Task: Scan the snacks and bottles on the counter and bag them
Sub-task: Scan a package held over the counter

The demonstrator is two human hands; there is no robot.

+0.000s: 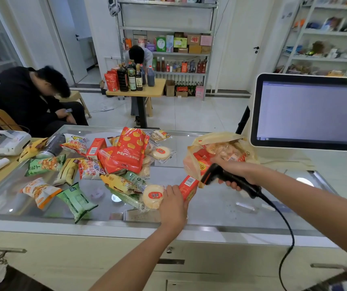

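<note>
My left hand (173,203) grips a small red box (188,185) with its white barcode turned up, just above the glass counter (221,206). My right hand (236,172) holds a black corded scanner (216,175), its head pointed at the box from a short distance. Behind the scanner stands a yellowish plastic bag (216,141) with several snacks inside. A heap of snack packets (126,156) covers the counter's left and middle, with a large red pouch on top. A round rice cracker pack (152,196) lies against my left hand.
A white touchscreen monitor (309,112) stands at the right rear of the counter. A white printer (6,141) sits at the far left. A person in black (27,97) sits beyond the counter; another bends behind a table of bottles (136,89). The scanner cable (288,238) hangs over the front edge.
</note>
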